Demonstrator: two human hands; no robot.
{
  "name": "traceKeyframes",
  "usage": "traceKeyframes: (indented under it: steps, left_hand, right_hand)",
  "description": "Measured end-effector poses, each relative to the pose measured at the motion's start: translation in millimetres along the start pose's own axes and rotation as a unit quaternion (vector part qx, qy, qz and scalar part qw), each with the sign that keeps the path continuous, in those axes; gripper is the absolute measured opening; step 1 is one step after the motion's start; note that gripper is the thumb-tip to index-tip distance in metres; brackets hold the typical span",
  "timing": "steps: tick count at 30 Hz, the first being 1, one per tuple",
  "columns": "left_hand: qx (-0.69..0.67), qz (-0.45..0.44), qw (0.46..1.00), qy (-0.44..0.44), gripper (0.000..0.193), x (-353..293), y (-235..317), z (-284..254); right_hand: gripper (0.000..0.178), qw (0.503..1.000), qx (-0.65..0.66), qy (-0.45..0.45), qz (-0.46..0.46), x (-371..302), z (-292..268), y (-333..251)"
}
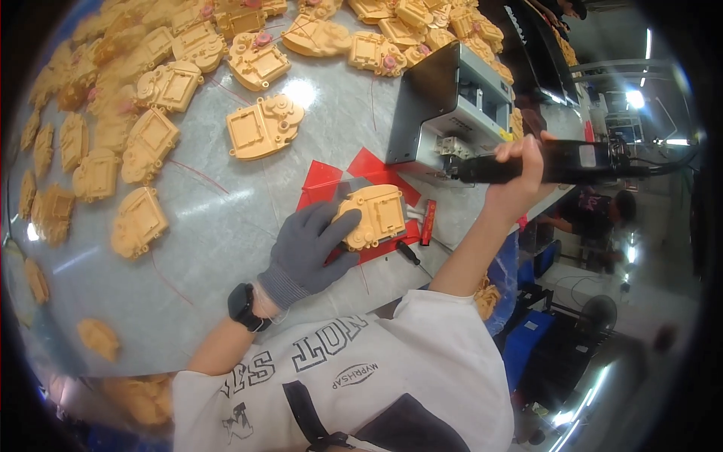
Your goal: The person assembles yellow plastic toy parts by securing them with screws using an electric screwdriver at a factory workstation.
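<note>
My left hand [307,247], in a grey knit glove, holds a yellow plastic housing [382,212] against the work surface, thumb and fingers at its left side. Beneath the housing are red tape patches [320,181] on the grey table [203,286]. Out to the right, my bare right hand [521,167] is wrapped round a black electric screwdriver [561,162], which lies nearly level. Its tip points left, at the outlet of a grey and black screw feeder [444,113]; whether it touches is hard to tell.
Many similar yellow housings [260,128] lie across the table's left and far side, some with thin red wires. A small black-handled screwdriver [408,252] and a red tube-like item [428,222] lie right of the held housing. Other people [595,211] are at the right.
</note>
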State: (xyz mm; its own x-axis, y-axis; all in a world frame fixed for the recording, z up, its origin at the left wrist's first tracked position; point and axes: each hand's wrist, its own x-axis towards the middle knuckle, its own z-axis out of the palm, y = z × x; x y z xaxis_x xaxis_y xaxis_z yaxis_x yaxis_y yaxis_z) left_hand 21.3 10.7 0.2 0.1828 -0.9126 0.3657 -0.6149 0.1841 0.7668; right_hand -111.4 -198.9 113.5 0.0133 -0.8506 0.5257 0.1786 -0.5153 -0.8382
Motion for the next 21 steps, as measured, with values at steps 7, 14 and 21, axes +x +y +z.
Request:
traceKeyframes:
  steps: [7, 14, 21]
  left_hand:
    - [0.004, 0.008, 1.0, -0.014, 0.063, 1, -3, -2]
    - [-0.016, 0.013, 1.0, 0.008, 0.052, 0, -6, 2]
    - [-0.021, 0.011, 1.0, 0.0, 0.053, -1, -7, 2]
  right_hand:
    - [0.045, 0.951, 0.214, -0.223, 0.017, -68, -6, -40]
    - [0.051, 0.89, 0.23, -0.392, 0.029, -85, 4, -54]
    - [0.047, 0.912, 0.191, -0.362, 0.024, -101, 13, -48]
